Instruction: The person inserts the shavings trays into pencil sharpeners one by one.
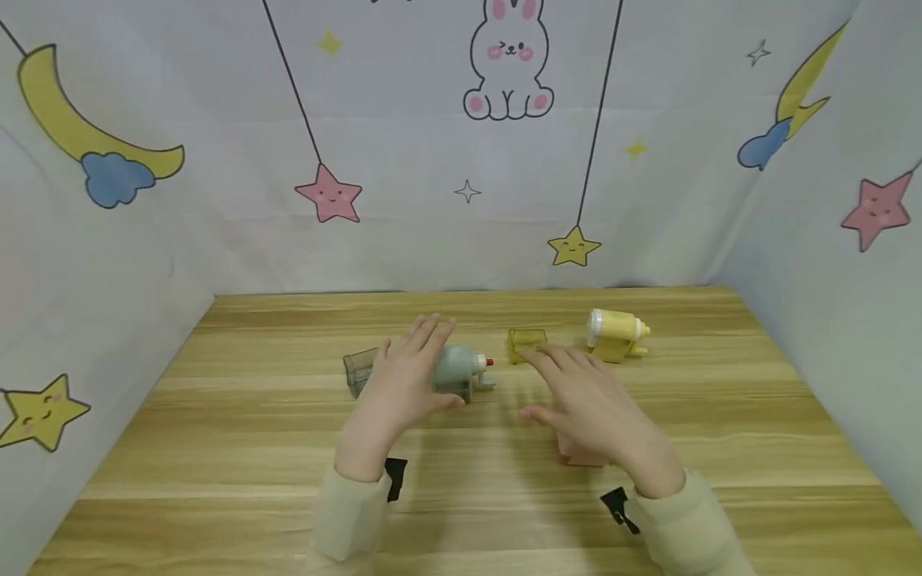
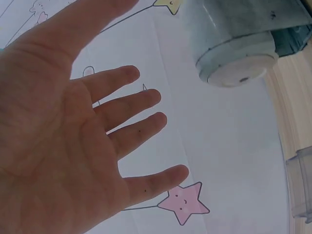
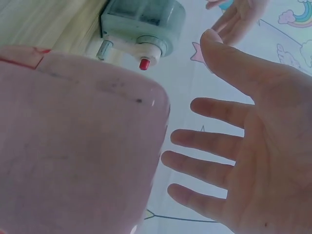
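pale blue-green plastic crank sharpener [image 1: 455, 366] lies on its side near the centre of the head view, its red-tipped white hub pointing right. the left hand [image 1: 399, 388] partly covers it in that view; its fingers are straight and spread, gripping nothing, and the left wrist view shows the fingertips apart from the sharpener, which fills the upper right corner there. just left of this hand sits a smoky clear plastic tray [image 1: 358, 371].

the right hand [image 1: 598, 404], right of centre, also has its fingers extended and holds nothing. beneath it in the head view, mostly hidden, is a pink smooth-sided plastic body [image 1: 579, 456]; in the right wrist view this fills the lower left, with the fingertips just beside its edge, and whether they touch it i cannot tell.

farther back, above the right hand, a transparent yellow plastic tray [image 1: 528, 344] lies left of a yellow plastic crank sharpener with a white end [image 1: 617, 326]. everything rests on a wood-grain table [image 1: 216, 488], before a white cartoon-printed cloth [image 1: 432, 256].
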Tool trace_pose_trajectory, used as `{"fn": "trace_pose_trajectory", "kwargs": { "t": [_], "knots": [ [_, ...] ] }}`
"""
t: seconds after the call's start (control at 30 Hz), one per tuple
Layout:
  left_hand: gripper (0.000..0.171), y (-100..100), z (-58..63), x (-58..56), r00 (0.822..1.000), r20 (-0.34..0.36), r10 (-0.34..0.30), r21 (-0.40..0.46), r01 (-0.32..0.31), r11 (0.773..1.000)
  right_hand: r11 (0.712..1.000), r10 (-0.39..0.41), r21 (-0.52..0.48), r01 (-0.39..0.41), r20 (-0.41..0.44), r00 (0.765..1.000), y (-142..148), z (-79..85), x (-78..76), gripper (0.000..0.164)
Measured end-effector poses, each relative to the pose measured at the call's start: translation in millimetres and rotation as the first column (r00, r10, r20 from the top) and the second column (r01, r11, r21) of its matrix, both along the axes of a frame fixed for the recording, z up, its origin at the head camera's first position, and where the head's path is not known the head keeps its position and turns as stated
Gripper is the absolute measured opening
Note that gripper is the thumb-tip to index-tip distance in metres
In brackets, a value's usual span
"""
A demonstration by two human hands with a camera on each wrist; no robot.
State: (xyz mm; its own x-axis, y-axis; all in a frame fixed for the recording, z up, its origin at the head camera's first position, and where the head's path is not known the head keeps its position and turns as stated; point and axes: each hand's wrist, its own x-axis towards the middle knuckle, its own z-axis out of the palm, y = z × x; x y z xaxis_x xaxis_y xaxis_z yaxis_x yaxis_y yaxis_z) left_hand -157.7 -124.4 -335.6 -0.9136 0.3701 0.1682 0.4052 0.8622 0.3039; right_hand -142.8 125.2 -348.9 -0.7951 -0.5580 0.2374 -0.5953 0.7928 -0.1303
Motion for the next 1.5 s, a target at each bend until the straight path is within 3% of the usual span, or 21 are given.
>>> {"fn": "trace_pose_trajectory", "kwargs": {
  "t": [0.27,0.63,1.0,1.17,1.5],
  "knots": [
    [0.108,-23.2,1.9,0.2,0.995,0.065,0.081,0.026,-0.082,0.996,0.999,-0.041,0.012,0.04,0.033,0.999,-15.2,7.5,0.1,0.074],
    [0.109,-46.1,-2.7,-5.6,0.981,0.133,0.141,0.036,-0.147,0.988,0.997,-0.078,0.021,0.077,0.051,0.996,-35.2,11.8,1.6,0.077],
    [0.109,-68.7,-17.4,-15.4,0.971,0.157,0.178,0.038,-0.186,0.982,0.998,-0.064,0.006,0.064,0.049,0.997,-58.4,5.9,-3.5,0.078],
    [0.108,-77.9,-24.9,-20.2,0.97,0.144,0.197,0.038,-0.204,0.978,0.996,-0.065,-0.052,0.068,0.058,0.996,-72.8,2.6,-6.6,0.08],
    [0.107,-86.3,-40.1,-27.4,0.964,0.16,0.211,0.062,-0.223,0.973,0.994,-0.06,-0.093,0.065,0.055,0.997,-93.4,-10.1,-14.5,0.085]
  ]
}}
